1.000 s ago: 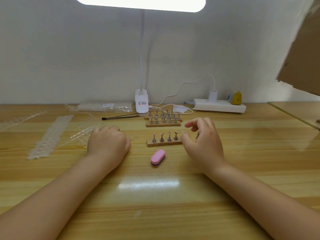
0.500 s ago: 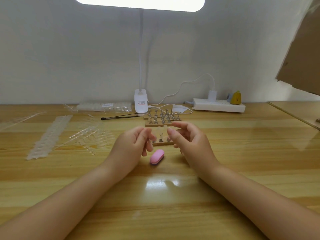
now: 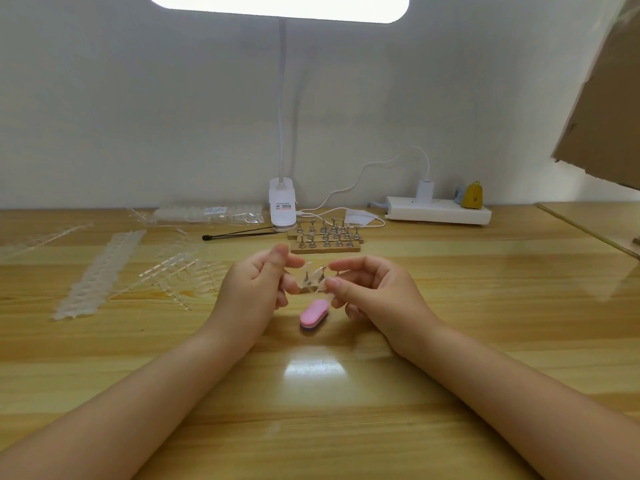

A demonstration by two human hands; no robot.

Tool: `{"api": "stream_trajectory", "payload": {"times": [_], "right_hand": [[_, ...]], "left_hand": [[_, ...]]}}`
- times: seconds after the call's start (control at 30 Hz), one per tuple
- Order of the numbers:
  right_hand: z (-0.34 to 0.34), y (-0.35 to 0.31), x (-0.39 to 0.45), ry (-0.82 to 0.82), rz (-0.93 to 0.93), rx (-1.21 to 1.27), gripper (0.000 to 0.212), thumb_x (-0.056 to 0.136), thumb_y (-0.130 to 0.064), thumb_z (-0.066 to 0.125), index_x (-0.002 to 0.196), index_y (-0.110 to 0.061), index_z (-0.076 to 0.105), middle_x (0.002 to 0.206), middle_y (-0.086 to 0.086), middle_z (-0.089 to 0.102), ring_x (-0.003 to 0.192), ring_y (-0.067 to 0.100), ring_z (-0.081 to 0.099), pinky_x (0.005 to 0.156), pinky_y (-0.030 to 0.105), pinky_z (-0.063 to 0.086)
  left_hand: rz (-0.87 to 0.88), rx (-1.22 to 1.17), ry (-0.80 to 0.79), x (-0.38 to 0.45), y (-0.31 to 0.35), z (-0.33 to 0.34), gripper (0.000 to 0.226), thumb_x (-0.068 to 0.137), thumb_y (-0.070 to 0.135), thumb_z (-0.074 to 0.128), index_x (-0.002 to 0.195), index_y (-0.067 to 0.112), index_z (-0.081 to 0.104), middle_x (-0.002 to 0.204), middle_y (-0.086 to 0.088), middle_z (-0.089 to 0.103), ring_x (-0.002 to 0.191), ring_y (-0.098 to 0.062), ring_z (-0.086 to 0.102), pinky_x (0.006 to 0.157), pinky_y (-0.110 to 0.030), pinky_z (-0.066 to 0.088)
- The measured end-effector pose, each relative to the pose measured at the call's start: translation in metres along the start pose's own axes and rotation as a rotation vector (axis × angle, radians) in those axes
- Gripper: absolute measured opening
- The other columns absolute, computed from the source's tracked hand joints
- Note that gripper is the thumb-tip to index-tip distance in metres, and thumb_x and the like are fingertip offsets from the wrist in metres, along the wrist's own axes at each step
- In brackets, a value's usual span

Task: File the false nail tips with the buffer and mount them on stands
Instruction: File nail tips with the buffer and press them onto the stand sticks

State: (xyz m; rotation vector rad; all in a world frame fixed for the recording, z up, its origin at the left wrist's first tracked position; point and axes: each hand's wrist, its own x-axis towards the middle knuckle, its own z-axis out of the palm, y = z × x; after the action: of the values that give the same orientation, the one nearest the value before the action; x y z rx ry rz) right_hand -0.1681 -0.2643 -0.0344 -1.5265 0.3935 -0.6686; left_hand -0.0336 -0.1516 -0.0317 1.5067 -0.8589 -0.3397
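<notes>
Hands, left [image 3: 254,292] and right [image 3: 372,296], pinch clear nail tip [image 3: 313,273] above buffer [image 3: 313,314]

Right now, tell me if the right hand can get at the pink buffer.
Probably yes: the pink buffer lies bare on the table just beside the right hand, though its fingers seem busy pinching a clear nail tip.
</notes>
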Motion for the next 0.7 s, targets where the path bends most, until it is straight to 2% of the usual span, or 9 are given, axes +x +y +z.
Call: {"api": "stream_trajectory", "payload": {"times": [0.1, 0.13, 0.23, 0.4, 0.53, 0.7], "right_hand": [[-0.002, -0.001, 0.001, 0.093, -0.021, 0.122, 0.026, 0.080, -0.004, 0.073, 0.103, -0.005, 0.061, 0.084, 0.017, 0.072, 0.067, 0.016, 0.068, 0.052, 0.021, 0.049], [-0.003, -0.001, 0.002, 0.108, -0.018, 0.168, 0.027, 0.079, -0.005, 0.073, 0.103, -0.005, 0.061, 0.083, 0.015, 0.072, 0.068, 0.016, 0.069, 0.052, 0.021, 0.050], [-0.002, -0.001, 0.002, 0.088, -0.016, 0.214, 0.036, 0.072, -0.012, 0.076, 0.104, -0.004, 0.061, 0.082, 0.012, 0.074, 0.072, 0.019, 0.072, 0.054, 0.021, 0.052], [-0.001, 0.003, 0.004, 0.075, 0.012, 0.143, 0.047, 0.061, -0.026, 0.080, 0.101, -0.006, 0.066, 0.084, 0.009, 0.074, 0.072, 0.016, 0.069, 0.054, 0.020, 0.049], [-0.001, 0.004, 0.005, 0.012, 0.059, 0.097, 0.036, 0.061, -0.032, 0.080, 0.090, -0.012, 0.075, 0.088, 0.012, 0.074, 0.073, 0.013, 0.066, 0.053, 0.020, 0.046], [0.000, 0.003, 0.003, 0.011, 0.055, -0.016, 0.029, 0.068, -0.034, 0.078, 0.086, -0.012, 0.075, 0.077, 0.004, 0.073, 0.069, 0.010, 0.063, 0.052, 0.019, 0.044]], "left_hand": [[-0.046, 0.015, -0.056, -0.002, 0.002, 0.002, 0.045, 0.085, 0.058, 0.043, 0.093, 0.021, 0.068, 0.064, 0.007, 0.065, 0.051, -0.005, 0.053, 0.049, -0.013, 0.041], [-0.040, 0.045, -0.084, -0.004, 0.002, 0.003, 0.040, 0.084, 0.056, 0.048, 0.092, 0.022, 0.069, 0.065, 0.008, 0.066, 0.051, -0.002, 0.054, 0.050, -0.010, 0.041], [0.036, 0.156, -0.132, -0.009, 0.000, 0.007, 0.015, 0.086, 0.033, 0.066, 0.077, 0.022, 0.072, 0.066, 0.007, 0.068, 0.056, 0.004, 0.055, 0.055, -0.006, 0.039], [0.088, 0.139, -0.072, -0.011, -0.001, 0.008, 0.013, 0.085, 0.022, 0.069, 0.073, 0.021, 0.070, 0.070, 0.000, 0.068, 0.062, -0.002, 0.057, 0.057, -0.009, 0.042], [0.103, 0.159, -0.049, -0.012, -0.002, 0.008, 0.015, 0.086, 0.020, 0.067, 0.071, 0.020, 0.067, 0.062, 0.004, 0.061, 0.056, -0.001, 0.050, 0.054, -0.010, 0.039], [0.161, 0.244, -0.013, -0.015, -0.001, 0.008, 0.016, 0.085, 0.019, 0.066, 0.069, 0.019, 0.065, 0.063, 0.001, 0.060, 0.054, 0.000, 0.049, 0.053, -0.011, 0.038]]}}
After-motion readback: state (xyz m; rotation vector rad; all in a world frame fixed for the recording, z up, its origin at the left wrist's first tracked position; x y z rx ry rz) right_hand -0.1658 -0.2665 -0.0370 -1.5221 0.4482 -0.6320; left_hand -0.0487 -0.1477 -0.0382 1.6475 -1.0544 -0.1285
